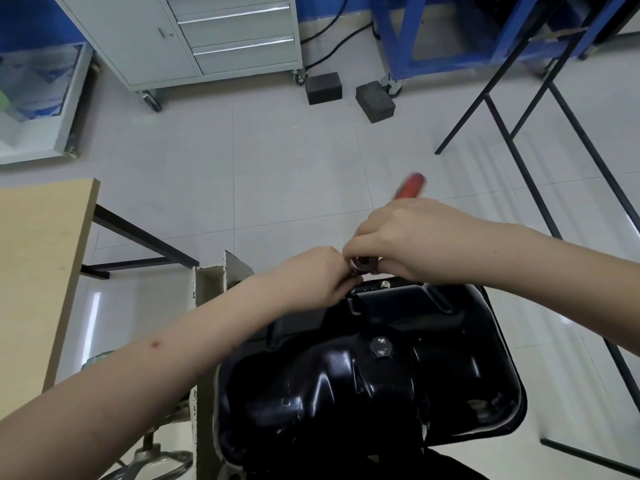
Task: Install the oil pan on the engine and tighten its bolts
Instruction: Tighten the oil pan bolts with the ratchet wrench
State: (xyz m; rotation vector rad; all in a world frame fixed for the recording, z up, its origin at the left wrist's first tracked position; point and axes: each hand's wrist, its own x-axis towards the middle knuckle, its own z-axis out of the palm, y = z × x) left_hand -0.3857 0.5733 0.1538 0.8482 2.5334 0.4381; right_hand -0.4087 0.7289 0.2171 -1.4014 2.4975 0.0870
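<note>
The black oil pan (363,382) sits bottom-up on the engine in the lower middle of the view, with a hex drain plug (380,348) on its hump. At its far rim a bolt head (384,284) shows. My right hand (412,237) grips a ratchet; its red handle (410,187) sticks out past my knuckles and its metal head (364,263) peeks out below my fingers. My left hand (317,277) has curled fingertips that pinch at the ratchet head above the far rim. What they pinch is hidden.
A wooden tabletop (41,271) stands at the left. The grey engine stand bracket (221,278) rises beside the pan. Black metal frame legs (519,133) cross the right side. Two dark blocks (375,102) and a wheeled drawer cabinet (214,39) are on the floor beyond.
</note>
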